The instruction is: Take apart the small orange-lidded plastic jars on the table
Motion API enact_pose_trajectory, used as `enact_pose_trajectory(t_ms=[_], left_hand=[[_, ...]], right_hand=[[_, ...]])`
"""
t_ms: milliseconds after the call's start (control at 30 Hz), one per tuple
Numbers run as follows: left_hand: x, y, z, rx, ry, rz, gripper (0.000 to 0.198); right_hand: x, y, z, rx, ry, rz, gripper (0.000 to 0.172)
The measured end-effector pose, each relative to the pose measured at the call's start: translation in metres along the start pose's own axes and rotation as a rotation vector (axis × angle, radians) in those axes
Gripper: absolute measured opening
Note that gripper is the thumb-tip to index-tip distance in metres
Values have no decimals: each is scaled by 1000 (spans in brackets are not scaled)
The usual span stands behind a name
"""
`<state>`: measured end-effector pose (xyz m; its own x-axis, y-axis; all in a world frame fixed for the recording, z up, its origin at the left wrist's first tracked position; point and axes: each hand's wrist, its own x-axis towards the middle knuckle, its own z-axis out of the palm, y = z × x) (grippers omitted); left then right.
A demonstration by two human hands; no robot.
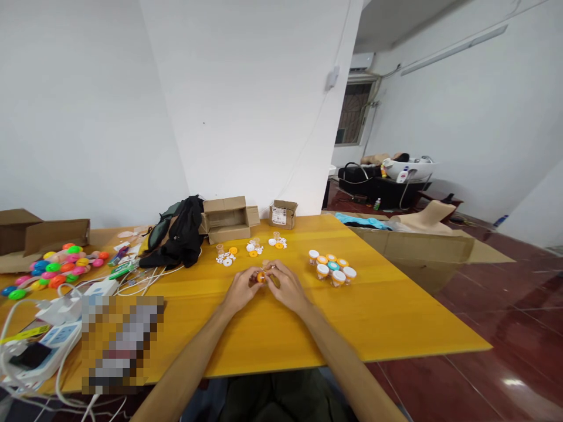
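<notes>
Over the middle of the yellow table [281, 346], my left hand [240, 288] is closed on a small orange round part [261, 277]. My right hand [287, 285] meets it from the other side, its fingers bent close to the part; what they pinch is too small to make out. Beyond the hands lie three clusters of loose pieces: white and orange rings [227, 262] on the left, more rings [253, 253] in the centre, and others [279, 245] on the right, each near a clear cup. To the right stands a group of small lidded jars [338, 275] with white, orange and teal tops.
At the back are an open cardboard box [229, 220], a smaller box [284, 214] and a black bag [187, 234]. Colourful balls [57, 266] lie left. Power strips [57, 346] with cables and a blurred-out device [127, 343] occupy the near left. A large carton [409, 252] stands beyond the right edge.
</notes>
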<state>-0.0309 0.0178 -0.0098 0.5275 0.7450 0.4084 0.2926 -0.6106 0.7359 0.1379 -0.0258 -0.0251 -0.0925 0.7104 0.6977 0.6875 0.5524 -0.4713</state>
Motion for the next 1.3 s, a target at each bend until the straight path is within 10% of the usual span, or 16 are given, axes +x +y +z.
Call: enact_pose_trajectory(t_ms=[733,1300], left_hand=[[0,-6,3,20,42,-13,24],[1,-4,4,-171,-11,-48,26]], right_hand=[[-9,29,-11,-312,-133,-10,20],[4,8,5,493,-119,401,31]])
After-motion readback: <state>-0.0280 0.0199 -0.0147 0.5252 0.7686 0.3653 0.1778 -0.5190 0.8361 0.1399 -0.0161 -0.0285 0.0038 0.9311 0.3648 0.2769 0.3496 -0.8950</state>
